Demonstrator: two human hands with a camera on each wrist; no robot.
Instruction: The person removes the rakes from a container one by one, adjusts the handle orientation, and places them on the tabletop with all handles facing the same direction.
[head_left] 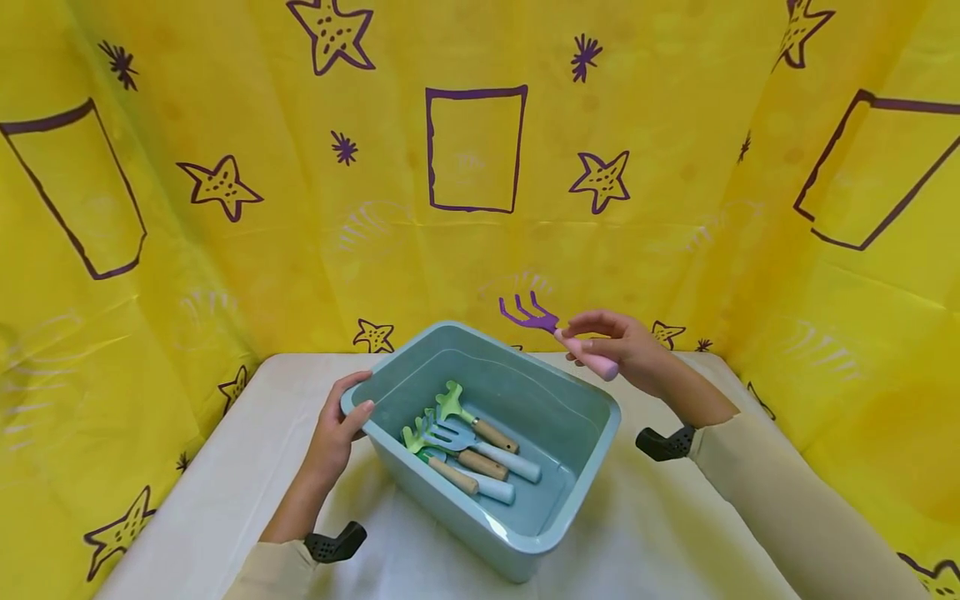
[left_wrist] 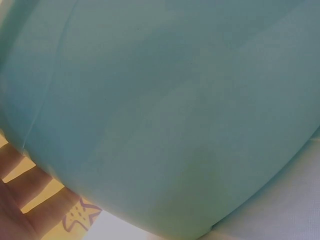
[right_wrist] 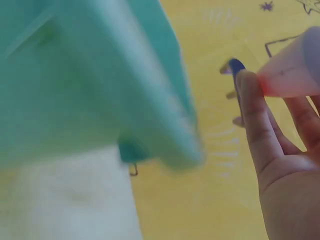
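Note:
A small hand rake (head_left: 585, 348) with purple tines and a pink handle is pinched in my right hand (head_left: 633, 350), held above the right rim of a blue-green plastic bin (head_left: 487, 533). In the right wrist view the rake's pink handle (right_wrist: 290, 70) sits between thumb and fingers. My left hand (head_left: 337, 425) grips the bin's left rim, its thumb over the edge; the left wrist view shows its fingers (left_wrist: 35, 185) against the bin's outer wall (left_wrist: 175, 110). Inside the bin lie several garden tools, among them a green rake (head_left: 453, 404) with a wooden handle and a light-blue fork (head_left: 450, 435).
The tilted-looking bin stands on a white-covered table (head_left: 285, 392). Yellow sheeting (head_left: 472, 267) printed with purple stars and outlines encloses the table at the back and both sides. Each wrist wears a black device (head_left: 663, 443).

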